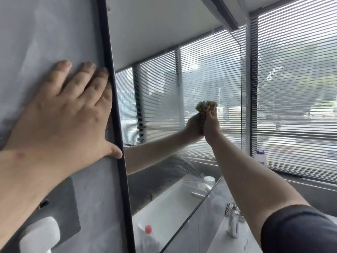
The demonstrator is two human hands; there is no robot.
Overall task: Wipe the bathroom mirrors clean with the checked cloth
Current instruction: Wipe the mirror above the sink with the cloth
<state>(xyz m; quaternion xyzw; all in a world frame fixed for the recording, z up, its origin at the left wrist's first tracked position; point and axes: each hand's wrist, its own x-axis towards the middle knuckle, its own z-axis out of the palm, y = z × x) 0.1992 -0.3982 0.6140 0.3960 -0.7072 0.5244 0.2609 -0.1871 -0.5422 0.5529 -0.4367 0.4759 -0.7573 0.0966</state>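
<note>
The person stands close to the mirror (191, 84), which fills the middle of the frame, its dark frame edge (113, 106) running down from top centre to the bottom. The left hand (60, 114) lies flat at the left of the frame, fingers straight and spread on the grey wall (45, 33), thumb touching the frame edge; it grasps nothing and looks like a brace. The right hand (209, 123), at centre right, is clenched round the checked cloth (207, 105), which is bunched into a wad sticking up out of the fist and pressed to the glass. Its reflection meets it there, so the cloth is in contact with the mirror about halfway up, toward the right side of the pane.

As for progress, I would judge the wiping to be under way and not finished. The glass around the cloth and to its left looks hazy, and low in the pane, just under the reflected forearm, a fan of fine streaks (184, 165) shows. The upper part reflects the ceiling and I cannot tell whether it is clean. Whether there is another mirror to do cannot be told from here.

Below, at the lower right, a tap (232, 216) stands on the white basin (218, 240), and a window with slatted blinds (295, 88) fills the right.
</note>
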